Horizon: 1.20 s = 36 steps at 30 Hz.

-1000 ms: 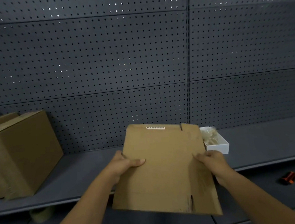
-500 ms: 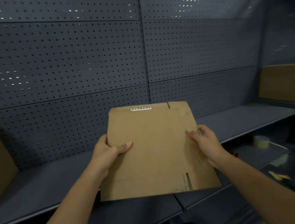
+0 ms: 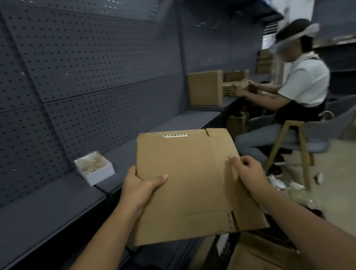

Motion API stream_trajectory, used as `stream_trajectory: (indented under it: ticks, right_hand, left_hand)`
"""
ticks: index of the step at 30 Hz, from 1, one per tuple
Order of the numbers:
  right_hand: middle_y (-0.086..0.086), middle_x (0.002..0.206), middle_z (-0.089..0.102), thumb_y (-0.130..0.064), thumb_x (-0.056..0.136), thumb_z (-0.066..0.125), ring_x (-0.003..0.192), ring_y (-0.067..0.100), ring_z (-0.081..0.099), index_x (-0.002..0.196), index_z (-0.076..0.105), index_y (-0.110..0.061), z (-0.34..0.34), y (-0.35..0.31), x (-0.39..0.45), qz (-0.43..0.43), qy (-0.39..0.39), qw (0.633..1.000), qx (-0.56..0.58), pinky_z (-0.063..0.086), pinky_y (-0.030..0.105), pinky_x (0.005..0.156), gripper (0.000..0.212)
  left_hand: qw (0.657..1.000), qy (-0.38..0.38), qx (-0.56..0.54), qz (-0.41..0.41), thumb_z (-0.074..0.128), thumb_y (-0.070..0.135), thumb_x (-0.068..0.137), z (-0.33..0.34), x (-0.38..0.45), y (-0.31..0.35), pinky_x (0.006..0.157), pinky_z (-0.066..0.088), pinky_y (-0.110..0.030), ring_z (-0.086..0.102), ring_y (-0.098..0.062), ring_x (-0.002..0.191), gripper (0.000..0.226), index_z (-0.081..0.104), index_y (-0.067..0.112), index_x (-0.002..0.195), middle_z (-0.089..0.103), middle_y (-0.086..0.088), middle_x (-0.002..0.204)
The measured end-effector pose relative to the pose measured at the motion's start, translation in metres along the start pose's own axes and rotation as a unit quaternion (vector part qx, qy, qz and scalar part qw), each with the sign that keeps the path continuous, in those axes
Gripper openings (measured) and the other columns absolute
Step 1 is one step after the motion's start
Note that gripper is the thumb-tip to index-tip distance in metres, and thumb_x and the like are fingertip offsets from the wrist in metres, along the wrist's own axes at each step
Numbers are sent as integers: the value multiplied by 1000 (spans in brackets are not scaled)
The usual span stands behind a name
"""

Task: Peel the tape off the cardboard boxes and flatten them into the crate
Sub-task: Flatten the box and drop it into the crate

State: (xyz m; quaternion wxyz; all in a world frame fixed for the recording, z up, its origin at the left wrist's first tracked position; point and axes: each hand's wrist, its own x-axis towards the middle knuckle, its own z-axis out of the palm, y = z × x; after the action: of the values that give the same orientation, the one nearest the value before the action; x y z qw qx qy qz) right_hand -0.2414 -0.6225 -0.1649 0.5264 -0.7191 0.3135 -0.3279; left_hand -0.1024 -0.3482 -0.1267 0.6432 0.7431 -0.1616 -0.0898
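Flattened box [image 3: 190,183] gripped at both edges: left hand [image 3: 138,187] thumb on top, right hand [image 3: 249,171] fingers curled round it. Not yet crated; the dark crate [image 3: 274,234], at 5 o'clock, is possibly the target.

Open shelf [image 3: 39,211] left; white box [image 3: 95,169] and seated person [image 3: 293,90] crowd elsewhere.

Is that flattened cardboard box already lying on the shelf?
No, the flattened cardboard box is held in the air by the left hand and right hand, clear of the shelf.
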Motion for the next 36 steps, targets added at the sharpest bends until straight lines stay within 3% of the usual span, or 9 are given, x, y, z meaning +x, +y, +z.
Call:
stream_trajectory:
  ticks: [2,5,10,19,24,28,30,33,36]
  right_hand:
    - [9,74,50,-59,96,57,70,25,53,82,51,-7,-31,31,-2,26,50,998,-37,39,36,63,55]
    - [3,82,60,-67,91,60,78,23,60,92,51,-15,-62,80,-10,72,80,989,-96,49,38,67,52]
    - [13,142,47,-85,78,57,127,36,52,142,41,-12,-88,158,-9,170,102,964,-177,50,50,98,99]
    - [20,139,41,-56,92,63,129,43,43,143,36,-6,-90,233,-20,246,130,909,-310,44,51,105,77]
    - [16,137,44,-51,99,46,120,39,48,143,38,-9,-81,262,-37,229,131,858,-440,45,50,98,61]
    - [19,130,50,-48,100,48,107,40,52,138,46,-4,-71,279,-38,200,150,828,-502,48,48,87,58]
    - [22,135,49,-45,104,42,109,42,51,137,47,-4,-65,284,-36,205,154,820,-512,49,51,87,53]
    - [26,145,45,-41,107,36,113,47,49,138,49,-5,-65,292,-39,186,151,810,-535,46,55,94,49]
    - [28,147,44,-44,104,32,112,49,48,137,53,-5,-66,299,-44,164,140,805,-552,45,55,95,55]
  left_hand:
    - [999,-34,22,-6,99,32,64,39,2,-18,83,58,-39,68,-17,99,76,55,30,126,68,7,113]
    - [994,-91,58,-16,99,31,63,95,3,-46,84,58,-39,67,-15,98,75,56,30,124,68,7,111]
    - [983,-149,68,-84,99,21,62,175,4,-105,74,57,-31,71,-15,92,68,62,23,119,74,2,107]
    - [942,-254,77,-204,98,16,65,234,23,-187,69,57,-30,72,-20,95,75,59,18,130,74,0,108]
    - [921,-316,87,-209,99,21,65,261,30,-219,77,57,-28,67,-17,107,108,38,25,154,66,6,121]
    - [899,-335,149,-240,100,55,51,267,37,-248,109,48,-52,55,-24,130,143,10,45,162,49,2,151]
    - [884,-356,185,-240,91,64,62,273,36,-256,118,37,-54,43,-29,143,134,-1,52,160,30,-2,166]
    - [856,-356,311,-210,64,55,96,290,19,-255,125,23,-53,16,-35,156,111,-26,36,159,-6,-7,172]
    - [856,-304,384,-165,56,51,100,302,7,-264,123,23,-56,17,-36,153,104,-26,29,160,0,-10,169]
